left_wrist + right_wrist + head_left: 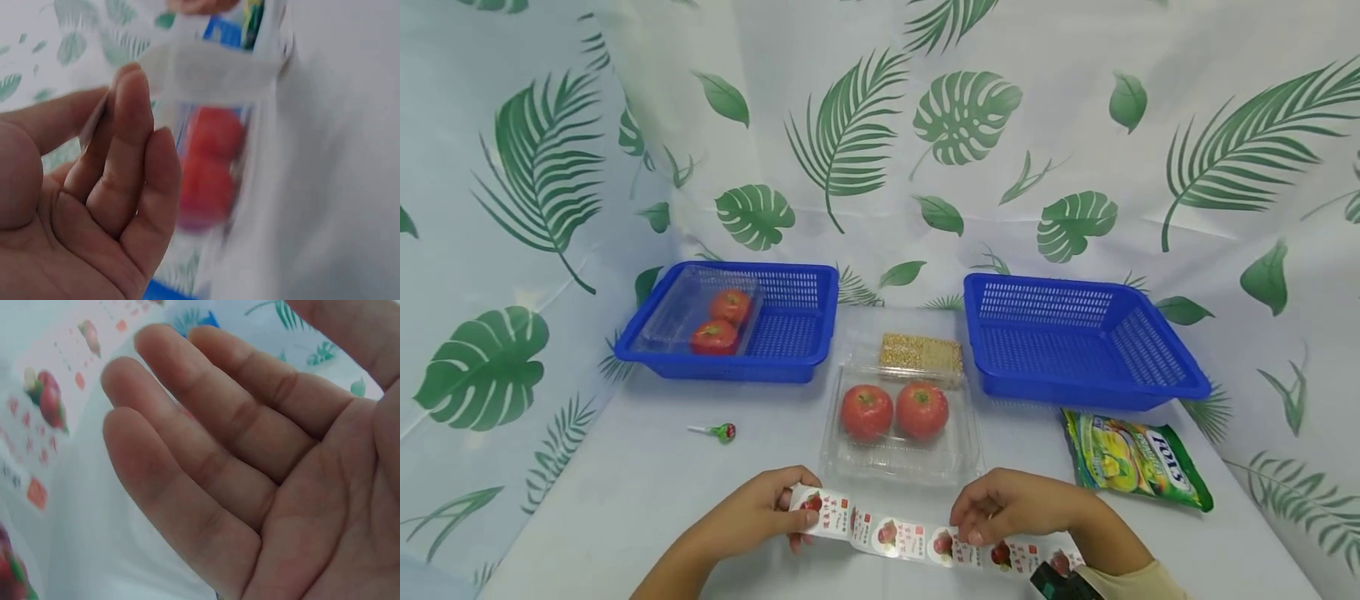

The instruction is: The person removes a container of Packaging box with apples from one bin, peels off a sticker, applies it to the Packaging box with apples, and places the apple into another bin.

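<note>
Between thumb and fingers, my left hand (763, 515) pinches the left end of a strip of printed labels (898, 537) with red fruit pictures. The strip runs rightward in front of my body, its pale back (206, 75) facing the left wrist camera. My right hand (1011, 508) is over the right part of the strip. In the right wrist view its fingers (206, 406) are loosely bent with the thumb apart, nothing held, and labels (47, 400) lie beyond the fingertips. Just past the strip sits a clear plastic box (887, 461) with two red apples (867, 412).
A blue basket (737, 369) at back left holds another clear box with two apples (715, 337). Another blue basket (1090, 390) stands back right. A lollipop (724, 432), a pack of yellow kernels (917, 352) and a green FOX'S candy bag (1138, 462) lie on the table.
</note>
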Action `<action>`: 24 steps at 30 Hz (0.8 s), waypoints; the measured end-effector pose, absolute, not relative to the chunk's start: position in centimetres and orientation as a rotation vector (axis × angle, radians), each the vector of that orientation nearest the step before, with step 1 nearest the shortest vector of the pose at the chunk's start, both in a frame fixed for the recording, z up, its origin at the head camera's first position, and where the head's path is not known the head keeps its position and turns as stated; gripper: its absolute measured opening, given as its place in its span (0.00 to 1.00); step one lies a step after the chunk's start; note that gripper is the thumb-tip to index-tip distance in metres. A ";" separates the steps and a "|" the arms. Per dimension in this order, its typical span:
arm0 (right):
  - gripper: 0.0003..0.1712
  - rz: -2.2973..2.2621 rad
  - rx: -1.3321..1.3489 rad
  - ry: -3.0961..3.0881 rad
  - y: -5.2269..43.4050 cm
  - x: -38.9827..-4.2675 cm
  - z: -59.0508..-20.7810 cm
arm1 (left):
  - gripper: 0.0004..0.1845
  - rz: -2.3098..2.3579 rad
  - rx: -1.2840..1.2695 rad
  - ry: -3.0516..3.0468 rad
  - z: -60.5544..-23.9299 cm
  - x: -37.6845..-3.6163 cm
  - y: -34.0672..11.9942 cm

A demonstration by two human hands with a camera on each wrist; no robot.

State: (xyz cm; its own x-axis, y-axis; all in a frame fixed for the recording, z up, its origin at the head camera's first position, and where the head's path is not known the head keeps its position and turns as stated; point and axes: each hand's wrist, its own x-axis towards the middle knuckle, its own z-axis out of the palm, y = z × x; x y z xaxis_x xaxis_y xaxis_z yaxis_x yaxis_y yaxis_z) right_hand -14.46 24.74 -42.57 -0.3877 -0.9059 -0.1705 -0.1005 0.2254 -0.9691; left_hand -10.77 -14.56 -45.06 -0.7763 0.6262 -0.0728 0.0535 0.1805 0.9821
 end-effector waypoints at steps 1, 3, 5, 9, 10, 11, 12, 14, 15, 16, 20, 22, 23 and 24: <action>0.16 -1.248 -0.954 1.715 24.5 -14.5 -42.6 | 0.14 1.646 0.644 1.986 -44.9 -11.0 -13.9; 0.16 -1.259 -0.962 1.739 24.1 -14.5 -42.6 | 0.14 1.668 0.666 1.956 -44.7 -11.3 -12.8; 0.16 -1.291 -0.971 1.759 23.8 -14.4 -42.5 | 0.13 1.693 0.669 1.910 -44.6 -11.5 -11.7; 0.14 -1.393 -0.949 1.809 23.3 -13.9 -42.5 | 0.13 1.741 0.652 1.831 -44.8 -11.5 -9.9; 0.14 -1.416 -0.944 1.827 23.0 -13.9 -42.6 | 0.13 1.758 0.636 1.822 -44.9 -11.4 -9.5; 0.13 -1.435 -0.935 1.852 22.8 -13.9 -42.6 | 0.13 1.775 0.613 1.819 -44.9 -11.4 -9.1; 0.13 -1.453 -0.928 1.879 22.5 -14.0 -42.6 | 0.12 1.791 0.594 1.820 -44.9 -11.4 -8.7; 0.12 -1.484 -0.929 1.940 22.0 -14.0 -42.7 | 0.12 1.818 0.553 1.841 -44.7 -11.4 -7.9; 0.12 -1.494 -0.929 1.979 21.7 -14.1 -42.7 | 0.11 1.828 0.539 1.857 -44.6 -11.4 -7.6; 0.11 -1.505 -0.930 2.013 21.4 -14.1 -42.7 | 0.11 1.836 0.529 1.875 -44.4 -11.4 -7.2; 0.08 -1.569 -0.955 2.059 20.4 -14.2 -42.7 | 0.12 1.862 0.505 1.908 -44.0 -11.5 -6.4; 0.07 -1.600 -0.967 2.043 20.0 -14.1 -42.7 | 0.11 1.874 0.496 1.896 -44.0 -11.6 -6.2; 0.07 -1.610 -0.969 2.035 19.8 -14.1 -42.7 | 0.11 1.880 0.491 1.879 -44.0 -11.7 -6.1; 0.07 -1.618 -0.972 2.029 19.7 -14.1 -42.7 | 0.11 1.883 0.486 1.866 -44.0 -11.7 -6.0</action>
